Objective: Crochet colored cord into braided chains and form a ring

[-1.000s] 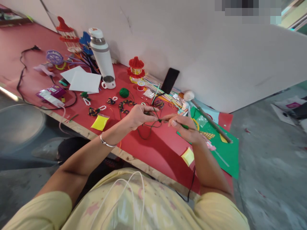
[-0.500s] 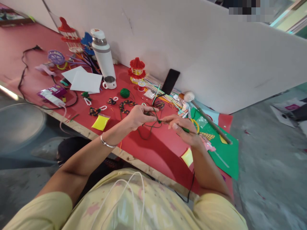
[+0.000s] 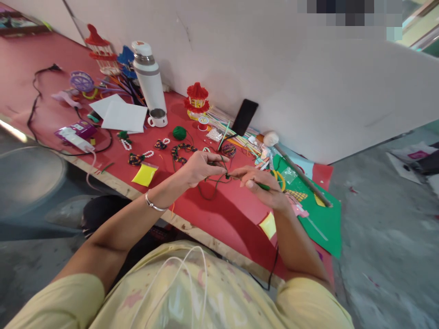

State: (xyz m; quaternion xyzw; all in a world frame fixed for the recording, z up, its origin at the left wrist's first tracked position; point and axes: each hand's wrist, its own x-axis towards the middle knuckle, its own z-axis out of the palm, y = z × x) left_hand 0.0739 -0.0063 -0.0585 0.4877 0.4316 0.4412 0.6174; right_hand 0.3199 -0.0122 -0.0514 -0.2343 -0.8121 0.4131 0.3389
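Observation:
Above the red table, my left hand (image 3: 200, 170) pinches green yarn (image 3: 210, 197), which loops down below the fingers. My right hand (image 3: 262, 183) is closed around a crochet hook (image 3: 263, 186) with a green handle. The hook's thin metal shaft points left and meets a small dark green bit of yarn work (image 3: 227, 176) at my left fingertips. A green yarn ball (image 3: 179, 133) lies beyond my left hand. Near it rests a braided multicoloured piece (image 3: 181, 152), partly behind the hand.
A white flask (image 3: 150, 84) and a steel-lined cup (image 3: 158, 118) stand at the back left. A phone (image 3: 245, 117) leans against the wall. Yellow-handled scissors (image 3: 279, 179), a stick with a round white head (image 3: 302, 176) and green sheet (image 3: 329, 228) lie right. Yellow packets (image 3: 145, 175) sit nearby.
Both hands keep almost the same pose around the yarn and crochet hook. The whole view has shifted very slightly.

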